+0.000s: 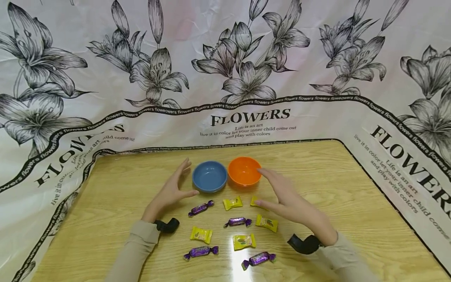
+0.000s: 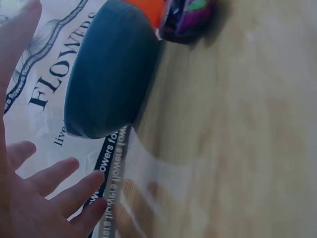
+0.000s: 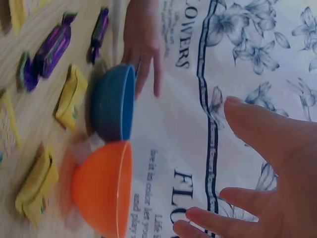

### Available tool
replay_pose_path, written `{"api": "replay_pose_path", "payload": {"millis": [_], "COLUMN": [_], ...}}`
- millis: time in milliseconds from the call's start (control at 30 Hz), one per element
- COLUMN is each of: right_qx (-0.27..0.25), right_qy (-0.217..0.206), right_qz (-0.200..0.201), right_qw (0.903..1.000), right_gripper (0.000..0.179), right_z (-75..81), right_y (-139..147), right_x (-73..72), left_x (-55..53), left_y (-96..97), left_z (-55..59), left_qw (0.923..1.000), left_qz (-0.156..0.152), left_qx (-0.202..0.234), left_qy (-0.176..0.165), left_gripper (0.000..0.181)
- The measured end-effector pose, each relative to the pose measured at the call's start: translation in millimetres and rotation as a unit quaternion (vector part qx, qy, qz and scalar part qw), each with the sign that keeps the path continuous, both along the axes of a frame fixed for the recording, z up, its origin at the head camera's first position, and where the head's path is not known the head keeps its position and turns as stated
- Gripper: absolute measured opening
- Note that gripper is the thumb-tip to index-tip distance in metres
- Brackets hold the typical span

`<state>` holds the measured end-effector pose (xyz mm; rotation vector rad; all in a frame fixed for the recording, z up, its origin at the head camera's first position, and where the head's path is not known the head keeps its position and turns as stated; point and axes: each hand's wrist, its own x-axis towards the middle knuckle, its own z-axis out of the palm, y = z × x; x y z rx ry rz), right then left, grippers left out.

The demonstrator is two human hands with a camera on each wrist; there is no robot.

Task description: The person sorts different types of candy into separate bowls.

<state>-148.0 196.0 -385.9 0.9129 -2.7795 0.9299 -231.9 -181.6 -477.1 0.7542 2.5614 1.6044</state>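
A blue bowl and an orange bowl stand side by side, both without contents. Left of the blue bowl, my left hand has its fingers spread and holds nothing. My right hand is at the orange bowl's right side, also spread and holding nothing; its thumb overlaps a yellow-wrapped candy in the head view. Closest to the left thumb lies a purple twist-wrapped candy. In the right wrist view, both the orange bowl and blue bowl appear beyond the right fingers.
Several yellow candies and several purple candies lie scattered on the wooden table in front of the bowls. A white cloth with printed flowers hangs behind the table and along its sides.
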Motion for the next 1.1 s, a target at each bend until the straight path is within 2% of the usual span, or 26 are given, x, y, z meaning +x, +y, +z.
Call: {"api": "replay_pose_path", "payload": {"millis": [167, 267, 300, 367, 500, 533, 600, 867, 1100], "right_qx": [-0.025, -0.038, -0.044, -0.059, -0.071, -0.072, -0.062, -0.054, 0.037], "right_qy": [-0.021, -0.027, -0.030, -0.033, -0.038, -0.040, -0.043, -0.033, -0.047], "right_qz": [0.018, 0.031, 0.038, 0.058, 0.090, 0.098, 0.110, 0.174, 0.181], "right_qw": [0.9993, 0.9984, 0.9978, 0.9960, 0.9927, 0.9918, 0.9910, 0.9827, 0.9817], "right_gripper": [0.075, 0.071, 0.070, 0.065, 0.059, 0.058, 0.057, 0.047, 0.044], "right_z": [-0.9, 0.0, 0.4, 0.2, -2.6, -4.2, -8.4, -25.6, -37.2], "right_y": [-20, -33, -37, -46, -63, -67, -75, -102, -127], "right_x": [-3.3, -4.2, -4.4, -5.9, -9.3, -10.3, -12.4, -27.8, -35.9], "left_x": [-12.0, -16.4, -16.6, -11.5, -8.6, -8.3, -12.0, -14.8, -15.3], "left_y": [1.0, 2.0, 2.6, 5.0, 6.9, 7.3, 7.1, 18.4, 22.0], "left_z": [-7.5, -9.5, -9.6, -1.8, -2.2, -3.2, -12.7, -16.8, -14.0], "left_qw": [0.9973, 0.9955, 0.9956, 0.9968, 0.9989, 0.9991, 0.9993, 0.9999, 0.9999], "left_qz": [-0.035, -0.046, -0.047, -0.043, -0.032, -0.029, -0.026, -0.006, 0.012], "left_qx": [0.064, 0.082, 0.080, 0.065, 0.031, 0.027, 0.027, 0.007, -0.005], "left_qy": [-0.010, -0.011, -0.011, -0.016, -0.016, -0.014, -0.008, -0.005, -0.003], "left_gripper": [0.114, 0.114, 0.114, 0.114, 0.115, 0.115, 0.115, 0.113, 0.107]}}
